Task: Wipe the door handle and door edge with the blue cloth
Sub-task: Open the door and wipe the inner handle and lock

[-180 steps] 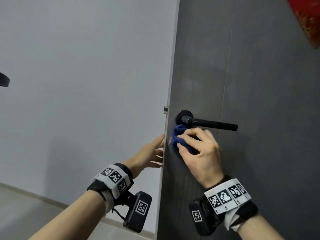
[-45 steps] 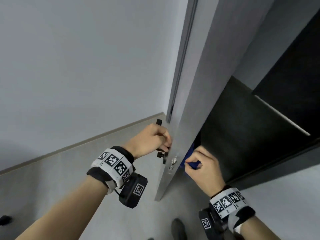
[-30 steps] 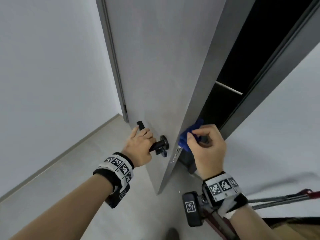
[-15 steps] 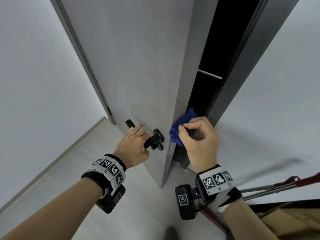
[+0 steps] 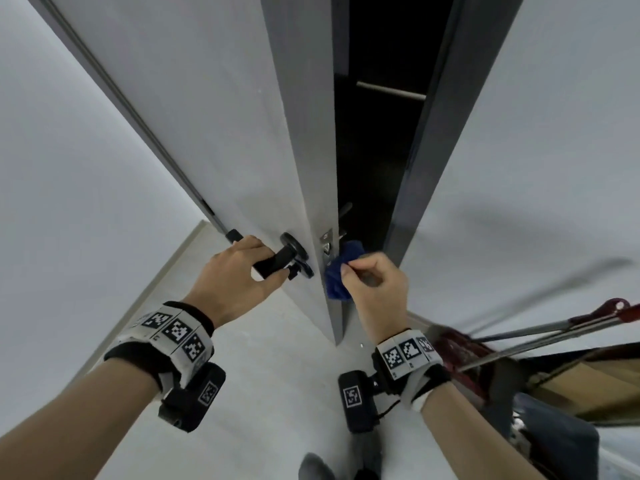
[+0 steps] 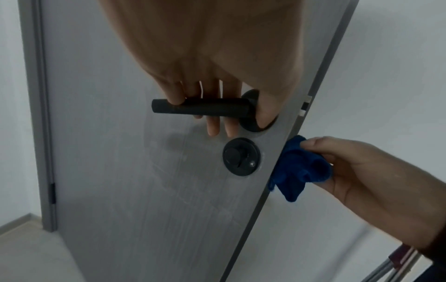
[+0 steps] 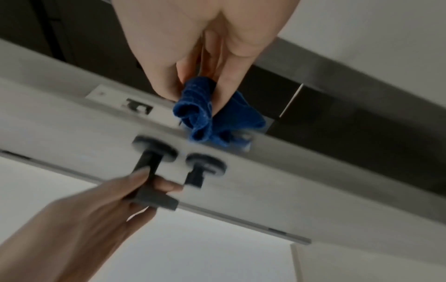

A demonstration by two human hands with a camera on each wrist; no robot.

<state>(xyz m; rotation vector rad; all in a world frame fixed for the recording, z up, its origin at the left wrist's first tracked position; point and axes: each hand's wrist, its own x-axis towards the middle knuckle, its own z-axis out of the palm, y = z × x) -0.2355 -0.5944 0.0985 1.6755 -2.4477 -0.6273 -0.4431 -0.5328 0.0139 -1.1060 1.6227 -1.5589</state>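
Observation:
A grey door (image 5: 214, 109) stands ajar, its narrow edge (image 5: 311, 161) facing me. My left hand (image 5: 239, 275) grips the black lever handle (image 5: 277, 265) on the door's near face; in the left wrist view the fingers curl over the handle (image 6: 205, 108). My right hand (image 5: 374, 289) pinches a bunched blue cloth (image 5: 341, 275) against the door edge, just below the metal latch plate (image 5: 326, 244). The right wrist view has the cloth (image 7: 210, 118) pressed on the edge beside the latch plate (image 7: 135, 106). A black thumb-turn lock (image 6: 241, 156) sits under the handle.
Behind the door is a dark opening (image 5: 374, 133) and the dark door frame (image 5: 433, 116). White walls flank both sides. Red-handled metal poles (image 5: 554, 327) and boxes lie at the lower right. Pale floor (image 5: 270, 375) is below; my shoe (image 5: 315, 465) shows at the bottom.
The door has swung further open and my view turned, so its edge now faces me. My right hand has slid the cloth down the edge to below the latch. The left hand keeps the handle.

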